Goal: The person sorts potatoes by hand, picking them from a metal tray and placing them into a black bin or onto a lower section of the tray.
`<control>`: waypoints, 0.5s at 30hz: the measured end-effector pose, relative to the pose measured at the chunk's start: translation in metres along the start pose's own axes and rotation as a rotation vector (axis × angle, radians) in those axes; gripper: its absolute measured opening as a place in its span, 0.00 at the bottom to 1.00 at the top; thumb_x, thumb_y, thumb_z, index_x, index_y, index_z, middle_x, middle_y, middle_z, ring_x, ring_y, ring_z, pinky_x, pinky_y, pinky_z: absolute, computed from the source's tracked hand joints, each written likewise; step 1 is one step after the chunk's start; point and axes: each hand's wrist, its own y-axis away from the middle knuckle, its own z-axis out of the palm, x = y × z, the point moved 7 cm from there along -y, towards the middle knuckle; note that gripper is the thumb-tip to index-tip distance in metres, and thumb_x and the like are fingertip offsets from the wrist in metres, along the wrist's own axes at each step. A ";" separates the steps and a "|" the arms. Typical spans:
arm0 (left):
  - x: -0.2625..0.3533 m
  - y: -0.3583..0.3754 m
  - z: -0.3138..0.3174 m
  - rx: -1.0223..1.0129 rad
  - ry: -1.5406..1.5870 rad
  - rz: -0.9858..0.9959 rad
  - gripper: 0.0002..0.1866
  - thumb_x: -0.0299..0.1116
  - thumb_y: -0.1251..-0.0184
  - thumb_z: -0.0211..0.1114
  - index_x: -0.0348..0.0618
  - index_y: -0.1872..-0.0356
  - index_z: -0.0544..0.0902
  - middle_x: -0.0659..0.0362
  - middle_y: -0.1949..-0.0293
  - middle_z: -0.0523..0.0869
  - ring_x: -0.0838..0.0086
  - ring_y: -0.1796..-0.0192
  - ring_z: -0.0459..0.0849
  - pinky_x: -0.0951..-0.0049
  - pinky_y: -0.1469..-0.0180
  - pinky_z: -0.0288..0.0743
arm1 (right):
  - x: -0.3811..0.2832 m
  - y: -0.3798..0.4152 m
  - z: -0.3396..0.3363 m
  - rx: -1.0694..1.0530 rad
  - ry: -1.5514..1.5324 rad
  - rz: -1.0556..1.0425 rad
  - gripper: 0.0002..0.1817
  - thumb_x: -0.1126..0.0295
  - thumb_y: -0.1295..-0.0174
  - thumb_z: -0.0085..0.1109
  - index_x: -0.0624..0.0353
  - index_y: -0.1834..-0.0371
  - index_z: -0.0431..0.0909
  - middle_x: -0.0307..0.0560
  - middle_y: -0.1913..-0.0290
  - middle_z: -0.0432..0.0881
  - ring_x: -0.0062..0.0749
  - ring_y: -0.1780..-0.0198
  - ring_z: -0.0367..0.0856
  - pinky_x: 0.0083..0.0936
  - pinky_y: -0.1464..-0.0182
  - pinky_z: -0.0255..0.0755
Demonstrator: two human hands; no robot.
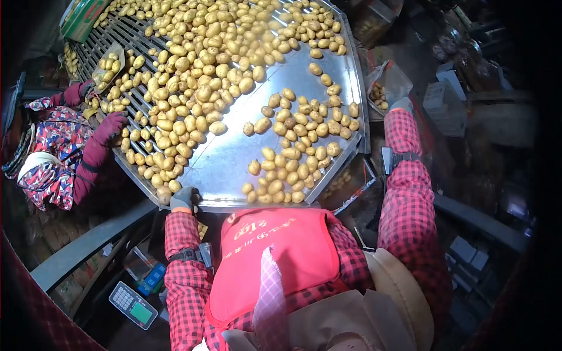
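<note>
My left hand (185, 199), in a grey glove with an orange cuff, rests at the near left rim of the metal sorting table (219, 161). Its fingers appear extended, beside several potatoes (164, 190) at that corner. To the right, past the table's edge, my gloved right hand (402, 105) is closed at the rim of a clear plastic bag (396, 81). Potatoes (379, 95) lie inside this bag. A loose group of potatoes (298, 128) is spread over the table's right side, and a larger heap (205, 64) covers its far and left parts.
A co-worker (64, 146) at the left reaches over the slatted part with both hands, near a bag of potatoes (108, 67). A green carton (82, 20) stands at the far left. A scale display (133, 305) is low left; a white crate (443, 108) stands right.
</note>
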 end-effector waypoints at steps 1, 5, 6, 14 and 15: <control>-0.009 -0.003 0.003 -0.007 0.081 -0.072 0.15 0.37 0.26 0.53 0.42 0.58 0.88 0.57 0.69 0.90 0.70 0.82 0.79 0.67 0.80 0.71 | -0.033 0.021 -0.003 -0.050 -0.031 -0.074 0.25 0.50 0.39 0.64 0.48 0.41 0.80 0.59 0.48 0.84 0.49 0.47 0.83 0.43 0.45 0.76; -0.028 -0.017 0.014 -0.009 0.240 -0.193 0.15 0.37 0.26 0.53 0.41 0.60 0.87 0.56 0.69 0.90 0.70 0.83 0.79 0.67 0.80 0.71 | -0.165 0.115 0.035 -0.288 0.271 -0.514 0.19 0.56 0.34 0.58 0.53 0.45 0.80 0.62 0.44 0.84 0.50 0.39 0.82 0.45 0.41 0.78; -0.031 -0.018 0.014 0.001 0.240 -0.187 0.15 0.37 0.26 0.53 0.40 0.61 0.87 0.56 0.70 0.90 0.70 0.83 0.79 0.67 0.80 0.71 | -0.173 0.114 0.073 -0.378 0.437 -0.558 0.18 0.64 0.31 0.54 0.54 0.42 0.80 0.58 0.44 0.84 0.48 0.41 0.84 0.43 0.43 0.80; -0.013 0.000 0.006 0.026 0.328 -0.231 0.17 0.38 0.25 0.51 0.40 0.62 0.86 0.55 0.72 0.89 0.69 0.84 0.78 0.66 0.81 0.69 | -0.189 0.110 0.067 -0.326 0.551 -0.462 0.21 0.57 0.32 0.55 0.61 0.47 0.84 0.60 0.46 0.86 0.50 0.44 0.86 0.42 0.41 0.79; -0.015 -0.002 0.006 0.015 0.333 -0.234 0.17 0.38 0.25 0.51 0.40 0.61 0.86 0.55 0.71 0.89 0.69 0.84 0.78 0.66 0.81 0.69 | -0.180 0.096 0.051 -0.219 0.608 -0.399 0.23 0.53 0.31 0.53 0.60 0.46 0.84 0.60 0.47 0.86 0.51 0.44 0.86 0.42 0.40 0.78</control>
